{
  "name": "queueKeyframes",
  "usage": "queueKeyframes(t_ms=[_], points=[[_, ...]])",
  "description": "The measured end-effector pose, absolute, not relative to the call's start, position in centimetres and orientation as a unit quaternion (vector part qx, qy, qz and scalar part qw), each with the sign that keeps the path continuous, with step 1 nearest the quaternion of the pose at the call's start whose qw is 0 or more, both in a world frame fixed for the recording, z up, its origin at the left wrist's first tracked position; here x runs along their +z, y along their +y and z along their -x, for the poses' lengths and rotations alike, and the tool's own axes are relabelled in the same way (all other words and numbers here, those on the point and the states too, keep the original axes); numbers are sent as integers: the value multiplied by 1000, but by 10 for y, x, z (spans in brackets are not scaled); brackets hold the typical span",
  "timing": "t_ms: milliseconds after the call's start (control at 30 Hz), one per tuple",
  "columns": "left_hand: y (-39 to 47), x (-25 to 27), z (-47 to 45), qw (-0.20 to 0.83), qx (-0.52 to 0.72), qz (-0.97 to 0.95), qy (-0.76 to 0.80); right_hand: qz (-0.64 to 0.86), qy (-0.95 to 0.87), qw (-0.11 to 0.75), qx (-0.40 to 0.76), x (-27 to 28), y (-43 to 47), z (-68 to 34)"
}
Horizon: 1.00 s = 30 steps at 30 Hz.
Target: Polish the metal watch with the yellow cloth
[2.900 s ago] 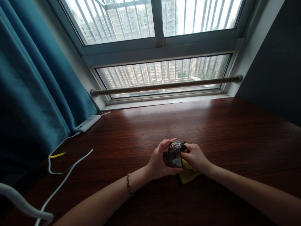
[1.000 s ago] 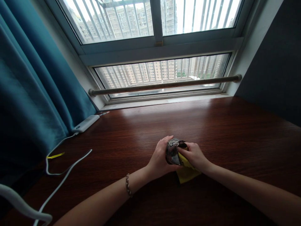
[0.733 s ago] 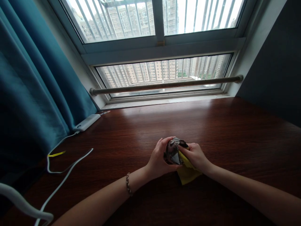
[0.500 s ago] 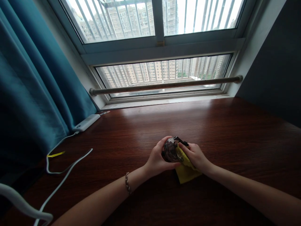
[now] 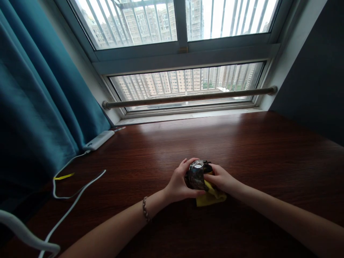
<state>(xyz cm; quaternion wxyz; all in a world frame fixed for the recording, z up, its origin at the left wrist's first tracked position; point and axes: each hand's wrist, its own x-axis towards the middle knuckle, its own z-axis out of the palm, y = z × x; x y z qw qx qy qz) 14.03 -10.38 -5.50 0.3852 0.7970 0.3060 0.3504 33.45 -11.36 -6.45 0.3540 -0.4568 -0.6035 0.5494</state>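
At the far left, saw a teal curtain (image 5: 45, 89) hanging in deep folds down to the table's left edge. By the near left corner, found a thick white tube (image 5: 21, 230) reaching in, with a slimmer white cable (image 5: 64, 214) meeting it and ending free on the wood. Farther up the left edge, spotted a yellow strip (image 5: 64, 176) on a thin white cord (image 5: 53, 187), leading to a long white device (image 5: 99, 140) at the curtain's foot, near the far left corner. Just past it, noted small pale bits (image 5: 120, 129), too small to name.

Found the table (image 5: 268, 154) dark red-brown and fine-grained, glossy with window light toward the far edge, dim toward the near one. Along the far edge, saw a white sill (image 5: 193, 115), a metal rail (image 5: 188, 98) and a grey-framed window (image 5: 182, 53), with upright bars and tall buildings outside.

At the table's middle, well in from the far edge, saw the left hand (image 5: 176, 184), a chain bracelet (image 5: 145, 209) at its wrist, spread wide around a dark glassy object (image 5: 197, 175). Could not make out its exact kind. On its right side, saw the right hand (image 5: 220, 179) gripping a yellow cloth (image 5: 212, 199) narrowly against it, cloth drooping toward the near edge.

Beyond the far right corner, noted a dark wall (image 5: 311, 82).
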Motion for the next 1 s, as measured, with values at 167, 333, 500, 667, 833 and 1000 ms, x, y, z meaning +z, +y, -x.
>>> queueKeyframes(t_ms=[167, 333, 500, 667, 833, 1000], points=[[-104, -49, -142, 334, 319, -831, 310, 570, -683, 313, 333, -61, -123, -334], [-102, -51, -142, 333, 316, -834, 306, 586, -704, 293, 275, -56, -128, -332], [-101, -52, -140, 335, 308, -830, 323, 575, -706, 298, 287, -60, -127, -334], [-100, -55, -138, 374, 303, -823, 303, 577, -698, 305, 295, -61, -129, -332], [-97, -59, -139, 425, 303, -799, 297, 574, -687, 327, 304, -63, -130, -331], [-96, -64, -141, 406, 290, -809, 310, 576, -675, 348, 303, -67, -126, -332]])
